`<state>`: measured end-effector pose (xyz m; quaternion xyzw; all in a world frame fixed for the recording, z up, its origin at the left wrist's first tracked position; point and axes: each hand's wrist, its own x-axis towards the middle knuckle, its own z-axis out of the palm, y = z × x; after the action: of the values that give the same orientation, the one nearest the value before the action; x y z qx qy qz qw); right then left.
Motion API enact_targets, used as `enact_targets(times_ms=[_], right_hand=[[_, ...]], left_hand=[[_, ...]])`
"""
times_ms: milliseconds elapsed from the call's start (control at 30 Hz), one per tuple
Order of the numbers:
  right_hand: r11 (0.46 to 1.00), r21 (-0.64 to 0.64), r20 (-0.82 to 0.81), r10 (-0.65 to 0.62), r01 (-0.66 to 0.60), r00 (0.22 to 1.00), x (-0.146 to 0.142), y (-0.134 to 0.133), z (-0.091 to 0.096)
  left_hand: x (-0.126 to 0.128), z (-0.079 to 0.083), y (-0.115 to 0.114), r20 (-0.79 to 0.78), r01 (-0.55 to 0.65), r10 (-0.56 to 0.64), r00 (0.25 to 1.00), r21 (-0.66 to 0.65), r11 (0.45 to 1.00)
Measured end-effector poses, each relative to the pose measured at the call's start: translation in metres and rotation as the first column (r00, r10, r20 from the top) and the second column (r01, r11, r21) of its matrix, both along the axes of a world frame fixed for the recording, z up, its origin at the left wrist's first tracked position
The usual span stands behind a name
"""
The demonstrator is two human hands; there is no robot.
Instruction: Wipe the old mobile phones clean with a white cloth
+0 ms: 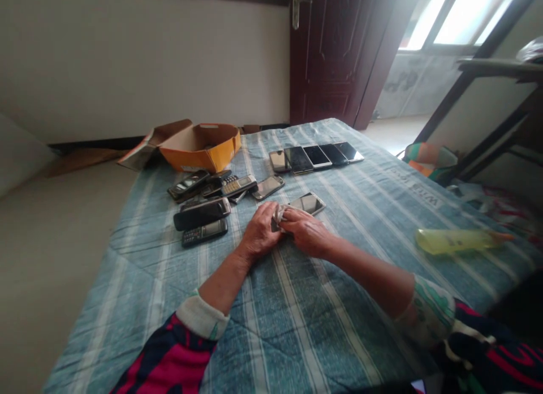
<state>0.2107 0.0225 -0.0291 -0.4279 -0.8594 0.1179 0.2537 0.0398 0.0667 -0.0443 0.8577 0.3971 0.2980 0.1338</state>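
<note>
My left hand (259, 233) is closed around the edge of a dark flat thing (275, 224), probably a phone, mostly hidden by my fingers. My right hand (309, 231) meets it from the other side, its fingers pressing a crumpled whitish cloth (279, 213) against it. Just beyond my right knuckles, a smartphone with a pale frame (309, 203) lies face up on the striped bedding. To the left of my hands lie a black slider-like phone (202, 214) and a black keypad phone (205, 233).
Several old phones (212, 184) are heaped before an open orange cardboard box (199, 156). Farther back, several smartphones (316, 157) lie in a row. A yellow-green bottle (456, 240) rests on its side at right. The blue striped bedding (271, 337) ends at the left over the floor.
</note>
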Motion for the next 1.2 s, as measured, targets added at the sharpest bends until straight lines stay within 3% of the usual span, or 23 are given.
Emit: enact_targets(times_ms=[333,833,1067,1200], right_hand=[[0.997,0.070,0.138,0.025,-0.035,0.990,0.010,0.004,0.002],[0.993,0.077,0.067,0.081,-0.087,0.994,0.020,0.004,-0.005],[0.998,0.039,0.083,-0.047,0.044,0.995,0.022,0.022,-0.007],[0.996,0.083,0.110,0.029,-0.038,0.993,0.021,0.021,-0.008]], left_hand=[[0.002,0.003,0.005,-0.039,0.037,-0.035,0.999,0.040,0.999],[0.002,0.003,0.007,-0.061,0.039,-0.036,0.997,0.048,0.998],[0.003,0.004,0.004,-0.060,0.053,-0.050,0.997,0.041,0.998],[0.003,0.005,0.003,-0.054,0.053,-0.051,0.997,0.034,0.998]])
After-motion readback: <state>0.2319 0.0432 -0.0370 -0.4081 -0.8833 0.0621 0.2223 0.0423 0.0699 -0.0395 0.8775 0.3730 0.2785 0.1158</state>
